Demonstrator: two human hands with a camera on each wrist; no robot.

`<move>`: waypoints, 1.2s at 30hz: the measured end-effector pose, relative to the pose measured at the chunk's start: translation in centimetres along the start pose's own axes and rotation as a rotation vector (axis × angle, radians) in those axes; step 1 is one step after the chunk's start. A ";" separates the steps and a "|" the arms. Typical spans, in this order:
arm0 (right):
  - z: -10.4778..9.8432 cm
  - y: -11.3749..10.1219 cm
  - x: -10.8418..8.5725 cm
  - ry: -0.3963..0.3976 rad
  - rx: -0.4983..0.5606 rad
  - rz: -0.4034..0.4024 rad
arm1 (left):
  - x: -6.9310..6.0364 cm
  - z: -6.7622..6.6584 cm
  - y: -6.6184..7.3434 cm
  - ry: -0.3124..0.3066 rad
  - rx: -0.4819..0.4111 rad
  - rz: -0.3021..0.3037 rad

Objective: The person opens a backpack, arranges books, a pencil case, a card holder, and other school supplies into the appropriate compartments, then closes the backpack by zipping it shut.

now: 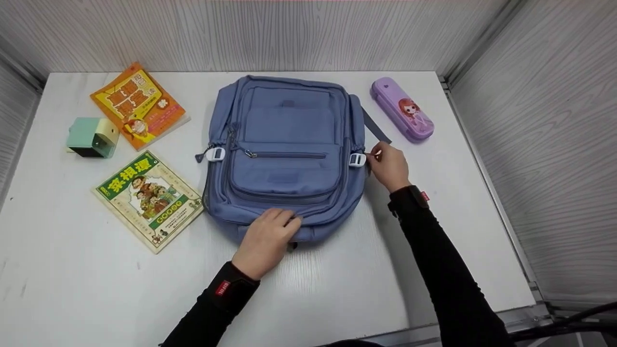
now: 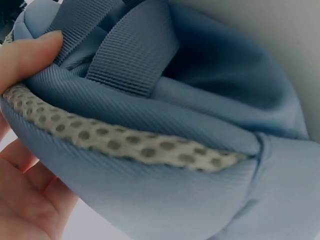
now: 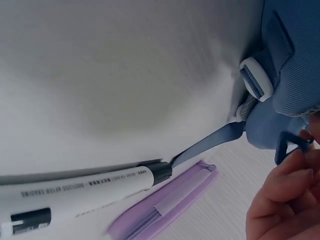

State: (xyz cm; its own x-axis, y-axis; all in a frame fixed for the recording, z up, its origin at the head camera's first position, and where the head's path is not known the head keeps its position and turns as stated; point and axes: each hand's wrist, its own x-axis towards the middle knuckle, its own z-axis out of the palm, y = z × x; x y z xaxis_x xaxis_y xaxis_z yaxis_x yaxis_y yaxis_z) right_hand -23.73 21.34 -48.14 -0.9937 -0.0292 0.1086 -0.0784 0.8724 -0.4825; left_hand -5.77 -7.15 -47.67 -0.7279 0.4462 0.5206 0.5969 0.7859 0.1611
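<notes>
Black sleeves (image 1: 453,284) cover your arms as your left hand (image 1: 266,242) grips the near edge of a dusky-blue, zip-pocketed, white-buckled backpack (image 1: 289,126), face up on a white table (image 1: 337,294); your right hand (image 1: 391,167), fingers curled, pinches a blue tab (image 3: 282,145) at its side.

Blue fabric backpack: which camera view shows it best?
The head view: nearly the whole front of the blue fabric backpack shows, with both white plastic buckles. Left wrist shows only a close section with ribbed webbing and spotted mesh; right wrist, part of one side.
</notes>
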 end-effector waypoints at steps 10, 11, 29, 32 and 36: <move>-2.3 -4.9 -6.0 -0.054 0.070 -0.585 | -0.6 0.2 0.0 -0.024 0.048 -0.062; -2.3 -5.6 -6.8 -0.090 0.054 -0.658 | -0.6 0.2 0.0 -0.026 0.053 -0.065; 0.1 -8.5 -10.8 -0.144 -0.205 -0.920 | -2.4 -1.2 -0.4 -0.079 0.011 -0.134; 0.4 -8.6 -10.8 -0.113 -0.231 -0.920 | -2.5 -1.2 -0.5 -0.072 0.007 -0.128; 0.6 -8.8 -10.7 -0.065 -0.259 -0.929 | -3.0 -1.5 -1.3 -0.018 -0.004 -0.139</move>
State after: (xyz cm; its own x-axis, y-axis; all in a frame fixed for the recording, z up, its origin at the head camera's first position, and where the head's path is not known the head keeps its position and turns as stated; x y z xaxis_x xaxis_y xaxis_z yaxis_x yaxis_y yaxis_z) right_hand -12.48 13.67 -45.54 -0.5476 -0.7819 0.2979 -0.8227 0.5681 -0.0210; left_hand -3.89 -10.11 -48.20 -0.8099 0.3407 0.4775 0.4910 0.8392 0.2339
